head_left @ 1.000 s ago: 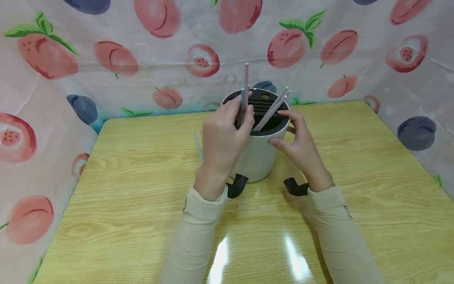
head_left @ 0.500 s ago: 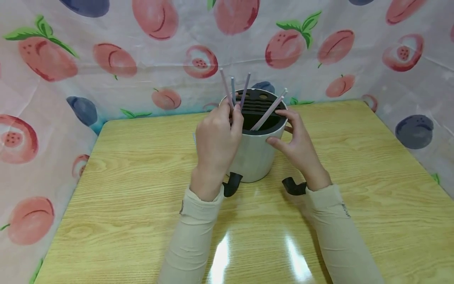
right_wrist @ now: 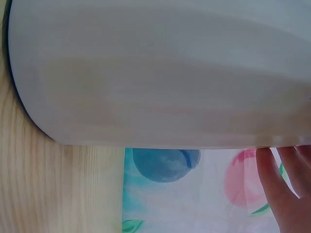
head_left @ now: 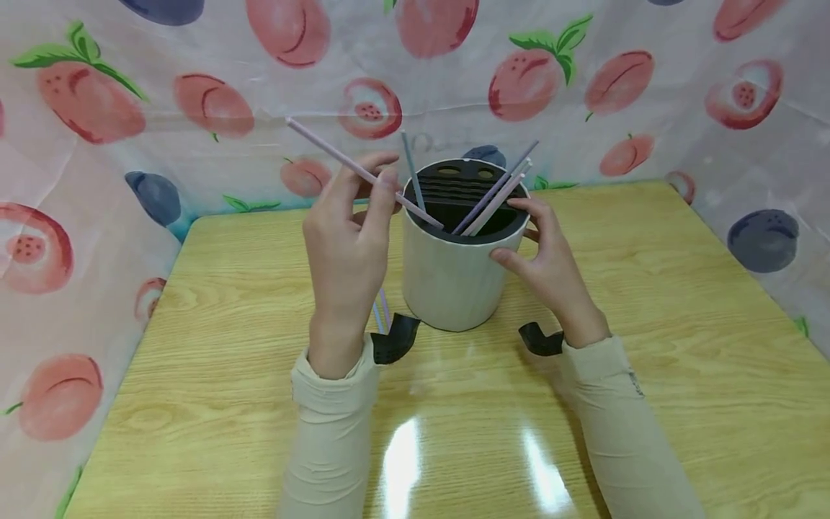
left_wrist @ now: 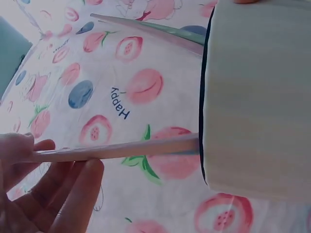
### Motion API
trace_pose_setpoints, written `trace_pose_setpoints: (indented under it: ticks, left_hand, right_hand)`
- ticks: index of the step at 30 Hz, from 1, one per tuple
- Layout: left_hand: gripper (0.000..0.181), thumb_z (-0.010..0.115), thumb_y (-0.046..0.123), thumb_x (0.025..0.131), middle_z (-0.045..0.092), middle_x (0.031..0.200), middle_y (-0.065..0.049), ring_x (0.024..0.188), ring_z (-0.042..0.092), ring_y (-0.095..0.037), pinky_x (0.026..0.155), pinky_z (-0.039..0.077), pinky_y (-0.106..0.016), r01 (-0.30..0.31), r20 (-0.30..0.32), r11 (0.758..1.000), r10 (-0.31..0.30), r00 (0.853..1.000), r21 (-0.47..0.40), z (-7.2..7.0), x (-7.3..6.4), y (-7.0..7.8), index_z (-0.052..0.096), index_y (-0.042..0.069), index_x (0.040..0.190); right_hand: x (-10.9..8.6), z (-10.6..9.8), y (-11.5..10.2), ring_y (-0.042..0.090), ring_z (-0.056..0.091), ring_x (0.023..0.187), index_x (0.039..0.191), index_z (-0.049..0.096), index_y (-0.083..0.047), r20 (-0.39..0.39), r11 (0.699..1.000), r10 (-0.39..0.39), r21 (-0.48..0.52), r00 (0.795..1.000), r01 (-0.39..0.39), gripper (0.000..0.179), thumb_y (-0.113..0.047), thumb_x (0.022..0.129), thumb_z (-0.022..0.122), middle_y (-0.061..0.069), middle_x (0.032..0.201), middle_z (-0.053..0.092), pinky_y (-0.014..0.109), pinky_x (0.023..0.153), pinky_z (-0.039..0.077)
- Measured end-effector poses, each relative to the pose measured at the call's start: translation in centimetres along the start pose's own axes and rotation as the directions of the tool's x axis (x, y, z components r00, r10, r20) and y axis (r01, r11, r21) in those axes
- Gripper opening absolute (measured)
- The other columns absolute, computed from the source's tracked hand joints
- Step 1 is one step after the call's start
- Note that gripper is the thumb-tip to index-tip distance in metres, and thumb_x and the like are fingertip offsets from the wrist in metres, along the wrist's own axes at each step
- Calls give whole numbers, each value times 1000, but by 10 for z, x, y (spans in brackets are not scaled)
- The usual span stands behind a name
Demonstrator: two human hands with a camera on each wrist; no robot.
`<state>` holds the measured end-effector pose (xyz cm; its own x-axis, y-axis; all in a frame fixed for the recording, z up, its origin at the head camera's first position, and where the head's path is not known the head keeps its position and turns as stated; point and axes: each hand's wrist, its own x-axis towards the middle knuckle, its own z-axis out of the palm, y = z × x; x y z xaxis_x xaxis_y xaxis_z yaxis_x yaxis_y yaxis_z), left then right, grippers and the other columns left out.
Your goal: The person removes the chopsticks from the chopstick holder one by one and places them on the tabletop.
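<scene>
A white round utensil holder [head_left: 454,281] with a black slotted top stands on the table. Between thumb and fingers my left hand [head_left: 346,238] holds a pink straw [head_left: 324,148], just left of the holder. That straw slants down to the right, its lower end inside the front opening. A blue-green straw [head_left: 411,162] leans left in the same opening. A purple straw [head_left: 512,173] and a pale pink straw [head_left: 499,200] lean right there, along with a whitish one. My right hand [head_left: 551,263] grips the holder's right rim, thumb on the outside wall, some fingers hidden behind.
A purple straw [head_left: 385,306] and a blue straw [head_left: 377,317] lie on the wooden table [head_left: 214,346] behind my left wrist, partly hidden. Black curved pieces [head_left: 397,339] sit at both wrists. A fruit-print cloth [head_left: 259,166] hangs behind the table.
My left hand has moved left, away from the opening, tilting the pink straw leftward. It has let go of the blue-green straw, and a purple straw now leans right. My right hand stays put.
</scene>
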<state>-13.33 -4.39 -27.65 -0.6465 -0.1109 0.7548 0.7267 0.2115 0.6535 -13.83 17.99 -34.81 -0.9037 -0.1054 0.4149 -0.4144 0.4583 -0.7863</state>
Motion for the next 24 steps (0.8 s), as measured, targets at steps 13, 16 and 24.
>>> trace_pose_setpoints:
  ticks: [13, 16, 24]
  left_hand:
    - [24, 58, 3, 85, 57, 83, -16, 70, 60, -25, 68, 52, -36, -3, -145, 982, -25, 989, -190, -20, 5, 20, 62, -8, 106]
    - [24, 57, 10, 87, 59, 84, -17, 70, 61, -24, 67, 52, -36, 5, -151, 980, -36, 988, -201, -24, 6, 18, 64, -9, 102]
    - [30, 58, 23, 87, 59, 79, -17, 69, 58, -24, 62, 52, -37, 28, -144, 973, -62, 988, -229, -35, 9, 14, 67, -5, 92]
  right_hand:
    - [-1, -3, 11, 19, 30, 125, 130, 34, -3, -9, 1000, 26, 6, 1000, -26, 62, -5, 78, 67, 8, 139, 26, 44, 96, 32]
    - [-2, -3, 7, 20, 27, 127, 130, 34, -1, -8, 1000, 15, 9, 1000, -15, 61, -7, 79, 67, 10, 140, 26, 46, 96, 31]
    - [-2, -1, -3, 23, 30, 125, 128, 34, 2, -10, 1000, -21, -15, 1000, 20, 58, -7, 80, 66, 15, 137, 28, 45, 96, 32]
